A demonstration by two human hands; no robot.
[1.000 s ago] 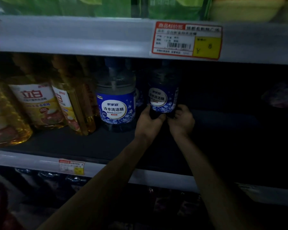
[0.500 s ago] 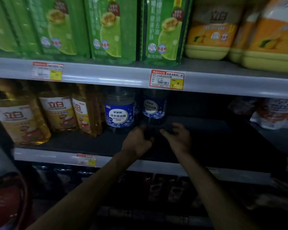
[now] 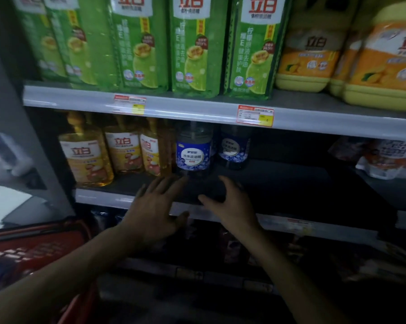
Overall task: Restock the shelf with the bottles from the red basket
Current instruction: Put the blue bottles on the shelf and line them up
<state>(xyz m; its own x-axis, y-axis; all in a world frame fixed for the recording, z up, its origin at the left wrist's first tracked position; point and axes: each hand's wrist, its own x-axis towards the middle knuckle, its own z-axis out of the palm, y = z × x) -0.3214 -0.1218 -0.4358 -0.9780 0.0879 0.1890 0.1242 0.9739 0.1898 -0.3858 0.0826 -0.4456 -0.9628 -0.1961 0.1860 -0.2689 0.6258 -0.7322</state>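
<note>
Two clear bottles with blue labels stand on the dark middle shelf [image 3: 290,183]: one at the front [image 3: 193,153] and one further back to its right [image 3: 233,150]. My left hand [image 3: 157,211] hovers in front of the shelf edge with fingers spread, holding nothing. My right hand [image 3: 232,204] is beside it, fingers also spread and empty. Both hands are apart from the bottles. The red basket [image 3: 38,249] is at the lower left, partly out of frame, with something dark blue inside.
Yellow bottles [image 3: 87,157] fill the shelf's left part. White and orange pouches [image 3: 389,160] lie at its right. Green packs [image 3: 192,43] and yellow jugs [image 3: 379,61] stand on the upper shelf. A lower shelf holds dark items.
Both hands let go of the rear blue-labelled bottle and drew back out of the shelf, fingers opening. The view pulled back and the red basket came into sight.
</note>
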